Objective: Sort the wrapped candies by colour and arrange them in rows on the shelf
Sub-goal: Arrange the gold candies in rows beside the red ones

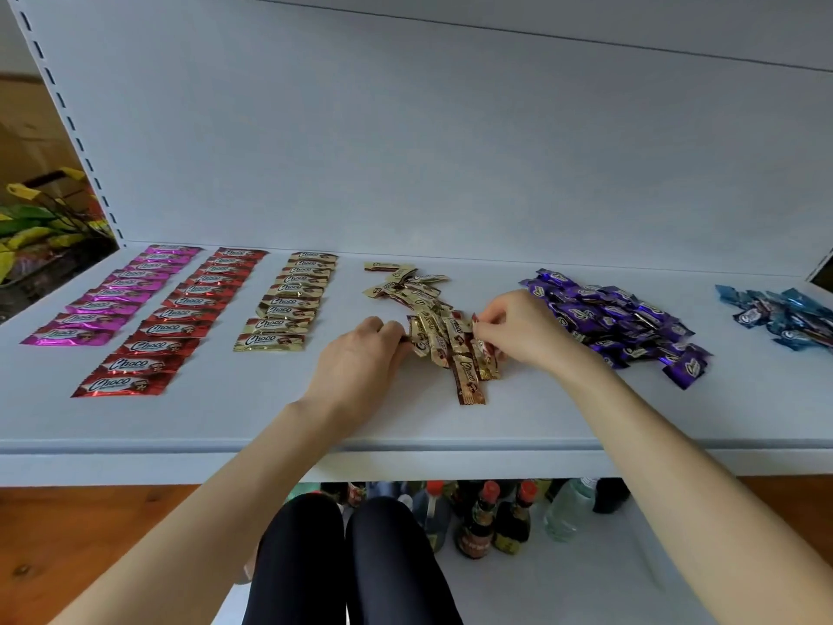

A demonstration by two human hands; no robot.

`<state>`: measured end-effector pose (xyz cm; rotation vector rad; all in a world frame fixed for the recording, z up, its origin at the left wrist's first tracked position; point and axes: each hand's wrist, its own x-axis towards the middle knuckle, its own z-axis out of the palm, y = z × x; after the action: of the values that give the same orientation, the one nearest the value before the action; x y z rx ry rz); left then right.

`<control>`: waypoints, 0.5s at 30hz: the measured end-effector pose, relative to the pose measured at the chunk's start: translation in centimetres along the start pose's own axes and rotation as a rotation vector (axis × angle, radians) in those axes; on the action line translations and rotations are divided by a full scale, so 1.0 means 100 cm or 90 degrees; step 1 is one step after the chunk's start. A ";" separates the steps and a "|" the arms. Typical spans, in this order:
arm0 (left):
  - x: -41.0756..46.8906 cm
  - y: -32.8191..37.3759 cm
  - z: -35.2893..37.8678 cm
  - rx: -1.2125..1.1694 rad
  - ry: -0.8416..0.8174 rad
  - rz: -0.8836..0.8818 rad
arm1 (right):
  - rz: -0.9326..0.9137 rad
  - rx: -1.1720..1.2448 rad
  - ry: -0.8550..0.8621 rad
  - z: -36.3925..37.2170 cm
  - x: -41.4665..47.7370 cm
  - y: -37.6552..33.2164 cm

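White shelf (pixel 405 426) held loose gold candies (pixel 430 311) at its middle, where left hand (pixel 360 354) and right hand (pixel 518 327) each pinched one light, crinkly, slippery wrapper, likely best taken by its crimped end.

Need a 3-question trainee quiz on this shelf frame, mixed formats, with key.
1. True or false: the purple candies lie in a neat row.
2. Which row sits furthest left on the shelf? A pink, B red, C gold.
3. Fill in: the left hand and right hand both grip candies in the loose ____ pile.
Key: 1 false; 2 A, the pink row; 3 gold, the gold pile.
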<state>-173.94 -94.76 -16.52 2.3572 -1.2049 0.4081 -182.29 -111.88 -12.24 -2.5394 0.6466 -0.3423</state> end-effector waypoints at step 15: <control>-0.013 -0.034 -0.042 -0.592 0.199 -0.344 | -0.075 0.473 -0.034 0.010 0.000 -0.038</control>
<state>-172.14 -89.98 -14.46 1.6080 -0.4110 0.0023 -180.52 -108.52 -11.10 -1.8644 0.2696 -0.4525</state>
